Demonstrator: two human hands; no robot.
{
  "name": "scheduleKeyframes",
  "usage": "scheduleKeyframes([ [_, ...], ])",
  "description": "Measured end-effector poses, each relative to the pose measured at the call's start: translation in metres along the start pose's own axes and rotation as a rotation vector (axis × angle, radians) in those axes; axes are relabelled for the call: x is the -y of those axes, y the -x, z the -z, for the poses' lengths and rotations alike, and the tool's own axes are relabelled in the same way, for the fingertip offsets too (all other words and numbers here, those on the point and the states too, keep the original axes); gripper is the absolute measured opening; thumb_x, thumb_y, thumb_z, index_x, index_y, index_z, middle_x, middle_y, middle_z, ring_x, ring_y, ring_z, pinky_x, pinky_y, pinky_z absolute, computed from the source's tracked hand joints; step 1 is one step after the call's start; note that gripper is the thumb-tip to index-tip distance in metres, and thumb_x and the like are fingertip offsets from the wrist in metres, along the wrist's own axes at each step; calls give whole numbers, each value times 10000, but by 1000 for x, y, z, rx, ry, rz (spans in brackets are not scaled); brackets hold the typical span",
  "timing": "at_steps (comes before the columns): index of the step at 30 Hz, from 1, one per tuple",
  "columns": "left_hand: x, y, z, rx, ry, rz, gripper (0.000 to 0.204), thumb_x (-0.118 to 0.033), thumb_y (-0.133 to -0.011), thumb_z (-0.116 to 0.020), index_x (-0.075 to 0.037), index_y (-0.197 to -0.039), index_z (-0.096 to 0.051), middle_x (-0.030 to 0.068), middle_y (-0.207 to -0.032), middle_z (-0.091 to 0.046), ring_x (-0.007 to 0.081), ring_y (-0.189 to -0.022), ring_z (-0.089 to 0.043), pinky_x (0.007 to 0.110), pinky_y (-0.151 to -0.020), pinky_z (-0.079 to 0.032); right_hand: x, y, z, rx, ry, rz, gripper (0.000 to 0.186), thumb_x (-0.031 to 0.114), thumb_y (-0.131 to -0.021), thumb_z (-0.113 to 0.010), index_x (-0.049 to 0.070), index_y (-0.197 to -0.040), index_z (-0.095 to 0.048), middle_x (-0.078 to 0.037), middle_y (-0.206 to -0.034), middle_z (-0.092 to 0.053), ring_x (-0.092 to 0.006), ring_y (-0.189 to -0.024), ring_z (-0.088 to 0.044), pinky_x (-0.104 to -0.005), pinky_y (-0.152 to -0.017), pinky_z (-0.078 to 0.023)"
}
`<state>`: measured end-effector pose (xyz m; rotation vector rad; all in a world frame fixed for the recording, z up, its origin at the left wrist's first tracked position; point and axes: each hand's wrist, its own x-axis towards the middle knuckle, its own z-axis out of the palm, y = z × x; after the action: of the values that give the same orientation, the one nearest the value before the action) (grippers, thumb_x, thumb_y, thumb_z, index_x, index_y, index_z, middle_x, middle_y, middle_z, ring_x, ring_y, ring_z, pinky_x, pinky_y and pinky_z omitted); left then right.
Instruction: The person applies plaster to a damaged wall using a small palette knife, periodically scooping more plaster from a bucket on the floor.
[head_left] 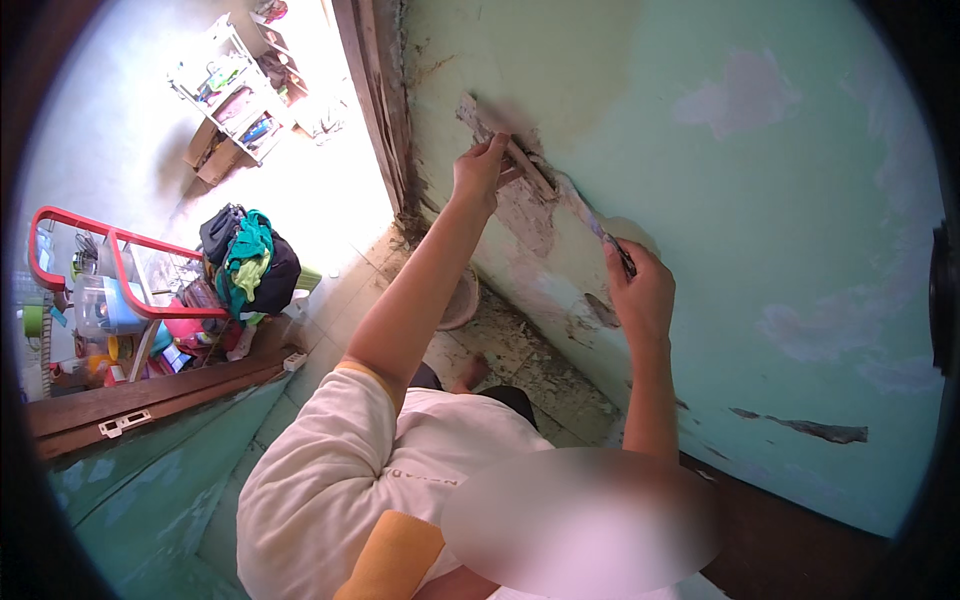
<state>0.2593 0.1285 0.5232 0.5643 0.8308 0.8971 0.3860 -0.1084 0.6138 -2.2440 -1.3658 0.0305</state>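
Patchy green wall (720, 210): your left fingers (493, 148) pinch a smeared flat tool (530, 168), right fingers (645, 264) a dark-handled scraper (586, 212). Scraping seems underway; press evenly.

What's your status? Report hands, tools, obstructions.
Left hand gripping flat trowel; right hand gripping scraper. Wall patchy. Tub on floor, apart from both hands.

Green wall (700, 230), pinkish patches (742, 95); tool handle (627, 263) seemingly black.

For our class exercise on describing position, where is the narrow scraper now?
In the head view, the scraper is above and right of centre, in the right hand, its blade pointing toward the flat tool in the left hand.
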Motion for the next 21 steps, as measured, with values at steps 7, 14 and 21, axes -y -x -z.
scheduleKeyframes([
  [7,-2,3,-1,-11,-9,-5,754,-309,-899,-773,186,-1352,-431,287,-1320,-508,413,-1221,-557,466,-911,-625,30,-13,-4,-85,-19,116,246,294,-972,-643,76,-1065,-709,-127,-868,-692,-312,-737,-677,-409,-669,-539],
  [14,1,1,-1,-19,7,-33,654,-277,-925,-744,171,-1324,-484,235,-1309,-525,384,-1177,-577,441,-861,-642,30,-27,-19,-123,187,150,259,312,-979,-633,88,-1089,-702,-120,-871,-693,-322,-748,-680,-421,-664,-545],
  [21,12,-7,3,-50,-36,-79,546,-248,-957,-697,154,-1291,-538,192,-1195,-597,287,-1046,-627,400,-826,-639,41,-17,12,-47,76,81,262,317,-979,-631,82,-1060,-713,-126,-892,-707,-322,-762,-693,-424,-676,-555],
])
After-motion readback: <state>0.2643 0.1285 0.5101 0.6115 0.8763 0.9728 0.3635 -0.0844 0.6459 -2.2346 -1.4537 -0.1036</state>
